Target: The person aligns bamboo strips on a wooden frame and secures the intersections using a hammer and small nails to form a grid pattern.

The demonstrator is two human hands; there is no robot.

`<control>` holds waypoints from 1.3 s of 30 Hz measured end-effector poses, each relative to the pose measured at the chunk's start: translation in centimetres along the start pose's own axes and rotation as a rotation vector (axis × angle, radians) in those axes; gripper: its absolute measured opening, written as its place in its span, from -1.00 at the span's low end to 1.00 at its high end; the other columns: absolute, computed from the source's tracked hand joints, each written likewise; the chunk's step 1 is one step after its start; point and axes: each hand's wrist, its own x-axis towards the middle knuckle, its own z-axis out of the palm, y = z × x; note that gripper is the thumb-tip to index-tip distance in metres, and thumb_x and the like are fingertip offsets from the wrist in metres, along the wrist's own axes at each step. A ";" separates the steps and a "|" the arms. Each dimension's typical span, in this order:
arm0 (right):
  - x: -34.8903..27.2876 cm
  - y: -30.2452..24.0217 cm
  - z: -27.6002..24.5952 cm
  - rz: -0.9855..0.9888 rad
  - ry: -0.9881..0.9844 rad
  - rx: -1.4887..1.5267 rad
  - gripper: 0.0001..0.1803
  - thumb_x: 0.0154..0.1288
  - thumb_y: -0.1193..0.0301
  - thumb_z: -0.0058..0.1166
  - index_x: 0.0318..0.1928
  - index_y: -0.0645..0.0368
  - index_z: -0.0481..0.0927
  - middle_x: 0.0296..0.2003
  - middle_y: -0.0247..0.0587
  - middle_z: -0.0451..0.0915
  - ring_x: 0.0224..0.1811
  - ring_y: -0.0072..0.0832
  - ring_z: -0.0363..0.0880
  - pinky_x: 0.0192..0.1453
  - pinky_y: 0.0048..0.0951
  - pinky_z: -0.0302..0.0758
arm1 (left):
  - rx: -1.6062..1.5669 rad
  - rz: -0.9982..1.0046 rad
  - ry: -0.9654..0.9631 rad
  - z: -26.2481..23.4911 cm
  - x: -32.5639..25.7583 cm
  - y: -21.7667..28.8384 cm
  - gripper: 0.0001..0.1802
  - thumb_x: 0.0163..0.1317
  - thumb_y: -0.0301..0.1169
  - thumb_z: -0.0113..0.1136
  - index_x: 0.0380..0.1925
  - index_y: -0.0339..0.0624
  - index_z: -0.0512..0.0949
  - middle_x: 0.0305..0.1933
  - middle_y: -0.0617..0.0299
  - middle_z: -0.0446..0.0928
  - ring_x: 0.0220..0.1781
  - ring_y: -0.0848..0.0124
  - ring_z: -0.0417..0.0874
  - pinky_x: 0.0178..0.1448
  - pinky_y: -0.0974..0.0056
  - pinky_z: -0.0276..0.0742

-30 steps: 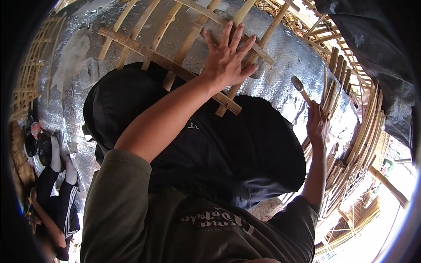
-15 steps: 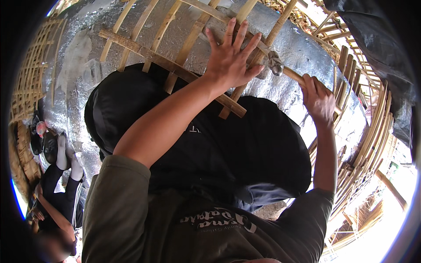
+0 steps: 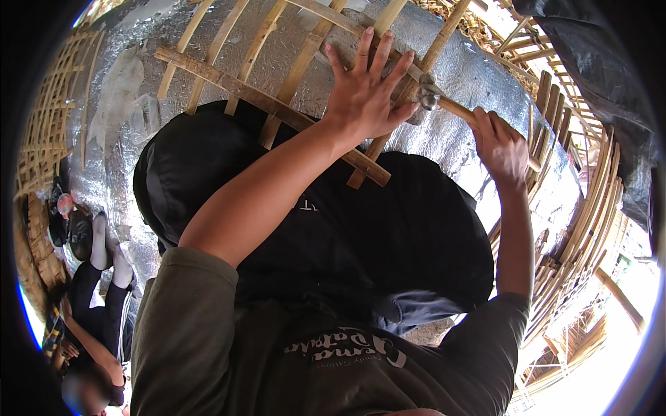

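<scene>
A lattice of split bamboo slats (image 3: 239,87) lies across my lap and the silvery sheet in front of me. My left hand (image 3: 361,100) is spread over its right part, fingers apart, palm down on the slats. My right hand (image 3: 501,147) is wrapped around the wooden handle of a hammer (image 3: 454,109). The metal head is at the right end of the far crosswise slat, close to my left thumb; whether it touches the bamboo I cannot tell. Beneath that crossing shows the edge of a grey-brown block (image 3: 417,116), mostly hidden by my hand and the slats.
Shiny silver sheeting (image 3: 485,90) covers the ground. Bundled bamboo strips (image 3: 590,229) curve along the right, under dark plastic (image 3: 603,76). At the far left stands a finished-looking bamboo grid (image 3: 48,118). Another person (image 3: 100,312) sits at the lower left, legs stretched out.
The hammer has shifted slightly left and up toward the slat crossing, my right hand moving with it. My left hand and the lattice stay put. The other person's arm and head moved slightly.
</scene>
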 end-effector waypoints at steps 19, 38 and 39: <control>0.0 -0.3 0.7 0.000 0.021 -0.046 -0.78 0.27 0.28 0.17 -0.13 0.00 0.49 -0.51 -0.41 0.44 -0.56 -0.57 0.54 -0.58 -0.50 0.54 | -0.041 0.014 0.017 0.1 0.1 0.0 -0.07 0.14 0.20 0.07 0.46 0.14 0.07 0.55 -0.04 -0.14 0.57 -0.16 -0.22 0.19 -0.71 -0.06; 0.2 -0.6 0.4 0.010 0.007 -0.030 -0.77 0.26 0.29 0.18 -0.11 0.01 0.48 -0.53 -0.40 0.43 -0.55 -0.57 0.55 -0.57 -0.51 0.55 | -0.042 0.009 0.021 -0.1 0.1 0.2 -0.04 0.09 0.19 0.16 0.46 0.16 0.09 0.54 -0.05 -0.10 0.56 -0.16 -0.19 0.17 -0.71 -0.03; 0.1 -0.6 0.4 0.011 0.005 -0.029 -0.77 0.27 0.30 0.18 -0.11 0.01 0.49 -0.53 -0.39 0.43 -0.55 -0.57 0.55 -0.58 -0.51 0.55 | -0.043 0.011 0.022 -0.1 0.1 0.2 -0.04 0.08 0.19 0.16 0.45 0.15 0.09 0.54 -0.05 -0.09 0.56 -0.16 -0.19 0.17 -0.71 -0.03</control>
